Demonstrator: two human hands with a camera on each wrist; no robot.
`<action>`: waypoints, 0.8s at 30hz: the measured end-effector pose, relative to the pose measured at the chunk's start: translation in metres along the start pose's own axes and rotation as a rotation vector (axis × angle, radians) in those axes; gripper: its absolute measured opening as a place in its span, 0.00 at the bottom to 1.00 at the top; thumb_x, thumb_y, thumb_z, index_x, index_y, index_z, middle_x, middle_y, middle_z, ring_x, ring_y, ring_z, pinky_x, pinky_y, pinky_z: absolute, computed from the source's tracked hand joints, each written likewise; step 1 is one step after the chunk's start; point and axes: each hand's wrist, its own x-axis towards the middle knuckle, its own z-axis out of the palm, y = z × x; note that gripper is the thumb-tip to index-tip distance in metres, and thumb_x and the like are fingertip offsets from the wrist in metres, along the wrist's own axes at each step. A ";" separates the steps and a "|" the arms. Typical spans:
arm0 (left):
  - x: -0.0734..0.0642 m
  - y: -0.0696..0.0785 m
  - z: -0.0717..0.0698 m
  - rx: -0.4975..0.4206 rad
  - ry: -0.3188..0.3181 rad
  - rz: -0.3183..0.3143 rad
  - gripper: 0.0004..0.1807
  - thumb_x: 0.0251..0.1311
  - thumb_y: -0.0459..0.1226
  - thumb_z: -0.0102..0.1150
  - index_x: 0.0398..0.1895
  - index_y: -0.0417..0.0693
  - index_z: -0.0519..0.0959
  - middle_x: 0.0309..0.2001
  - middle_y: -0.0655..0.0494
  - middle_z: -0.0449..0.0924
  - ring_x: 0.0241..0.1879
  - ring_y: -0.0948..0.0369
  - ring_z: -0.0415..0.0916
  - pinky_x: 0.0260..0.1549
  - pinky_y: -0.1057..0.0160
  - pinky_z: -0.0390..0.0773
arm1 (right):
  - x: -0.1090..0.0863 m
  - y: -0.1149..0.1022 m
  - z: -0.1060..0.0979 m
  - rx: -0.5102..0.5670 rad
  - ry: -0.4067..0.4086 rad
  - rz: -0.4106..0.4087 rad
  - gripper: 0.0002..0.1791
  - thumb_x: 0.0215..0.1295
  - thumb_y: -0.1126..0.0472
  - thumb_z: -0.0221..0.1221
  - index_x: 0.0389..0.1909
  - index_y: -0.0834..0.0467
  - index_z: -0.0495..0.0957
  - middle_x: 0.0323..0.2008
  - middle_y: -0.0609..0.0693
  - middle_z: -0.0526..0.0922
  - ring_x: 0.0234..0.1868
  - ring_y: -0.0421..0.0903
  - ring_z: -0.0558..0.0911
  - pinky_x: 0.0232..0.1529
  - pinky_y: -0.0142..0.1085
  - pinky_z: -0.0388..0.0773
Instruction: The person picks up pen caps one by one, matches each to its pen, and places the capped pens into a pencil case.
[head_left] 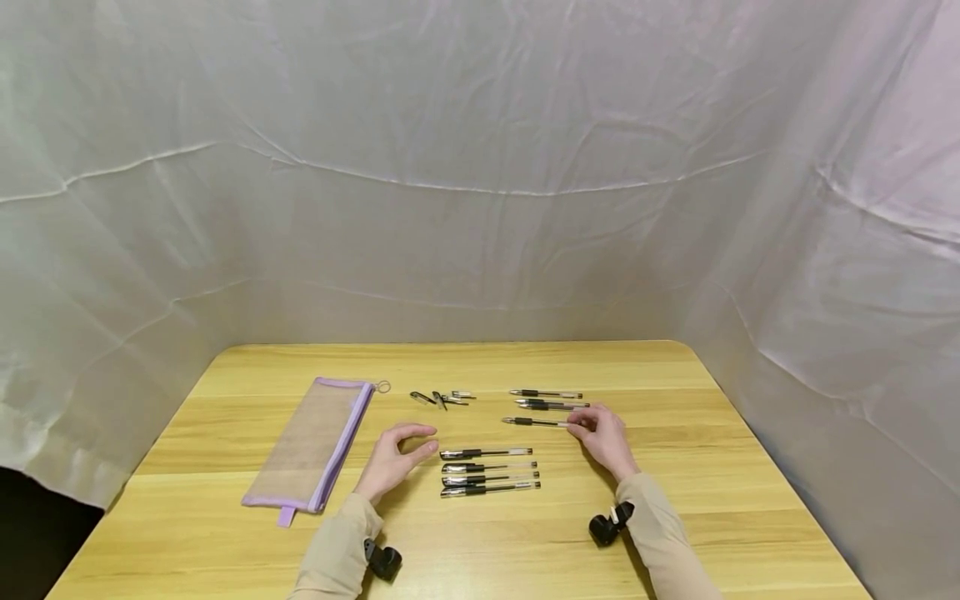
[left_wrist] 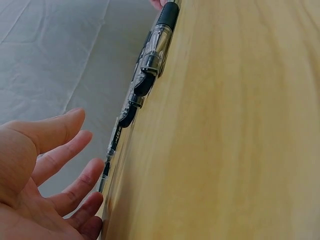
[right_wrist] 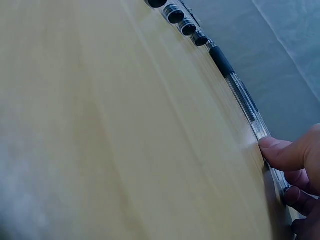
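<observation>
My right hand pinches the rear end of an uncapped gel pen, which lies low over the table with its tip toward the left. In the right wrist view the thumb presses on the clear barrel, behind the black grip. More uncapped pens lie just beyond it. My left hand hovers with fingers spread and loosely bent, holding nothing. Just right of that hand several capped black gel pens lie in a roughly parallel stack. Loose pen caps are scattered farther back.
A purple-trimmed mesh zipper pouch lies flat at the left, with a ring at its far corner. The wooden table is bordered by pale hanging fabric at the back and sides.
</observation>
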 end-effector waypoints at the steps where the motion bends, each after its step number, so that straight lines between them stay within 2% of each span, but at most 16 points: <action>1: 0.000 0.000 0.000 -0.002 0.000 -0.001 0.16 0.63 0.37 0.67 0.52 0.43 0.84 0.60 0.43 0.79 0.67 0.43 0.69 0.71 0.37 0.61 | 0.000 0.000 0.000 -0.007 0.001 -0.011 0.05 0.59 0.64 0.70 0.35 0.60 0.86 0.35 0.54 0.83 0.34 0.44 0.77 0.40 0.35 0.71; 6: 0.000 0.000 0.000 -0.011 -0.001 -0.006 0.17 0.62 0.38 0.67 0.53 0.42 0.83 0.61 0.43 0.79 0.67 0.43 0.69 0.71 0.37 0.61 | -0.001 0.002 -0.001 -0.019 -0.008 -0.049 0.06 0.58 0.62 0.71 0.34 0.59 0.86 0.34 0.52 0.83 0.33 0.43 0.76 0.40 0.35 0.68; 10: -0.001 -0.001 0.000 -0.018 -0.004 -0.014 0.18 0.61 0.39 0.68 0.53 0.43 0.83 0.61 0.43 0.78 0.67 0.42 0.69 0.71 0.36 0.60 | -0.003 0.002 -0.001 -0.016 -0.012 -0.059 0.05 0.58 0.63 0.70 0.33 0.59 0.85 0.34 0.52 0.86 0.33 0.41 0.77 0.40 0.35 0.70; 24: -0.001 -0.002 0.000 -0.026 0.008 -0.019 0.18 0.61 0.38 0.68 0.53 0.42 0.83 0.62 0.42 0.78 0.67 0.42 0.69 0.71 0.37 0.61 | -0.010 -0.008 0.004 0.060 0.017 -0.042 0.04 0.60 0.60 0.70 0.33 0.56 0.87 0.33 0.49 0.88 0.33 0.38 0.78 0.38 0.30 0.73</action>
